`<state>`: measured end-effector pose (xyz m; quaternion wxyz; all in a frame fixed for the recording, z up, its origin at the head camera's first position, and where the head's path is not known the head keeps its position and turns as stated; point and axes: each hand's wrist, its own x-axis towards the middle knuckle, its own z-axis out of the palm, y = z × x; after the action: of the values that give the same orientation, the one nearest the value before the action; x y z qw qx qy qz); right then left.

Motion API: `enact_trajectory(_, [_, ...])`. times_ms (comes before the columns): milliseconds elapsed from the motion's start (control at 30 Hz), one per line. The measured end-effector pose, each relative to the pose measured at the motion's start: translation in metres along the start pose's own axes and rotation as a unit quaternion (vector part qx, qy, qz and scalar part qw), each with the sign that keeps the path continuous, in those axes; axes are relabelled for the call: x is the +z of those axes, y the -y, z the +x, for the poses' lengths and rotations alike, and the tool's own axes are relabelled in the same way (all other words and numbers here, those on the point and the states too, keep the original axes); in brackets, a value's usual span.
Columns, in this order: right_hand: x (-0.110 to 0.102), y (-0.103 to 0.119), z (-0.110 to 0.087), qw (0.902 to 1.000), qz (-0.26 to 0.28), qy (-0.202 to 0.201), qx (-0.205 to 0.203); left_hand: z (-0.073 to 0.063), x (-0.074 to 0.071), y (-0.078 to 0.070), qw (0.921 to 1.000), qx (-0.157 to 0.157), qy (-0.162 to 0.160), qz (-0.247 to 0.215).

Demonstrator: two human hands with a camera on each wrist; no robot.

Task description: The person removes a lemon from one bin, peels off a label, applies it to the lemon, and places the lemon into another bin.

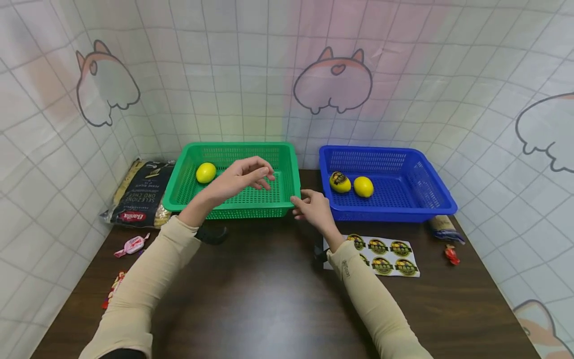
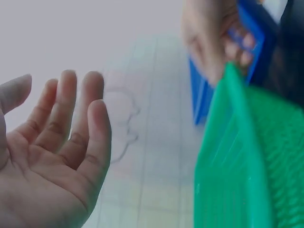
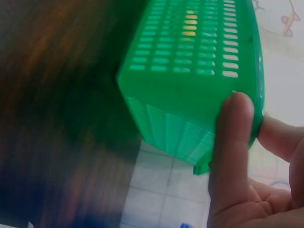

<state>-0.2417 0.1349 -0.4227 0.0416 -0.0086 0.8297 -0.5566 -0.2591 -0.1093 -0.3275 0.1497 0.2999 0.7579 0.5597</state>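
Note:
A green plastic basket (image 1: 269, 205) stands against the back wall with one yellow lemon (image 1: 206, 172) at its left. At the basket's front right corner my right hand (image 1: 315, 209) pinches the rim, the thumb on one side and a finger (image 3: 232, 147) on the outer wall. Over the middle of the same basket hovers my left hand (image 1: 242, 178), empty, its fingers (image 2: 97, 128) loosely bent and apart from the rim. Right of it, a blue basket (image 1: 390, 215) holds two lemons, one (image 1: 340, 182) bearing a dark label and one plain (image 1: 363, 187).
On the table's right half lies a sheet of round stickers (image 1: 389, 258), partly behind my right forearm. A pasta bag (image 1: 145, 192) leans by the green basket's left side. Wrapped candies (image 1: 133, 245) lie at the left; a red candy (image 1: 452, 255) and small packet (image 1: 446, 228) at the right.

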Motion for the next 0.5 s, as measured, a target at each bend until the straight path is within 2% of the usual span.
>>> enact_trajectory(167, [0.002,-0.001,0.0,0.9994,0.034,-0.005,-0.007,0.014,-0.028,-0.002,0.9993,-0.025,-0.025,0.011])
enact_trajectory(333, [0.002,-0.004,-0.001,0.9995,0.031,-0.001,-0.011,0.026,-0.058,0.013,0.9966,-0.07,-0.04,0.016])
enact_trajectory(500, [0.001,-0.005,0.0,0.9997,0.021,0.0,-0.013,0.036,-0.087,0.03,0.9906,-0.118,-0.069,0.012])
